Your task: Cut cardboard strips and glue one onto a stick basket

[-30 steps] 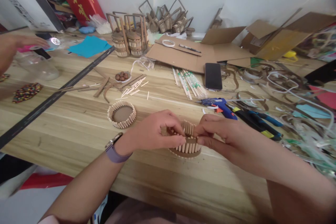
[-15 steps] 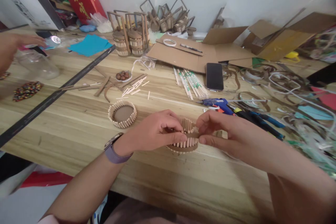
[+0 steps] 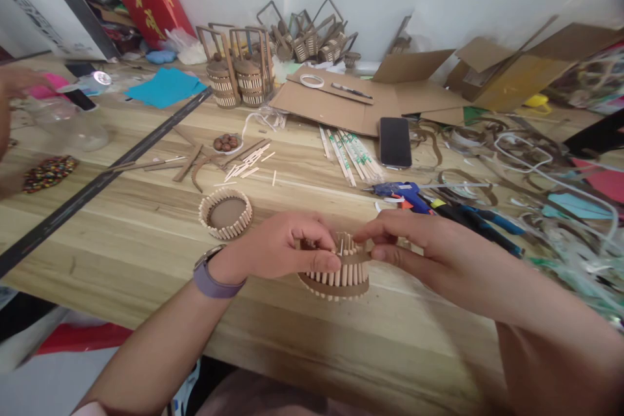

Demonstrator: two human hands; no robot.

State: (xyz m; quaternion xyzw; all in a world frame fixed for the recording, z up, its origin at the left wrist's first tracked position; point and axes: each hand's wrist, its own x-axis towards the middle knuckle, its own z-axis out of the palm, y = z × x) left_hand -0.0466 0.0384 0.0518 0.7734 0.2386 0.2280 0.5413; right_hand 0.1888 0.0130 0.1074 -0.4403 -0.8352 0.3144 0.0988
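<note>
A small round basket of pale sticks (image 3: 341, 276) with brown bands tilts on the wooden table (image 3: 273, 338) between my hands. My left hand (image 3: 287, 247), a watch on its wrist, pinches the basket's upper brown strip near the left rim. The thumb and fingers of my right hand (image 3: 409, 237) close on the same strip at its right end. To the left of my left hand stands a second ring of sticks (image 3: 225, 213) with a brown base.
Behind lie loose sticks (image 3: 248, 162), a bowl of brown beads (image 3: 227, 142), a phone (image 3: 395, 142) and a blue glue gun (image 3: 402, 194). Finished baskets (image 3: 251, 81) stand farther back. Another person's hand (image 3: 7, 104) is at the left edge beside a clear jar (image 3: 80, 130).
The basket has tipped so that more of its stick side shows, and the strip sits slightly lower in my fingers. The other person's hand has moved left.
</note>
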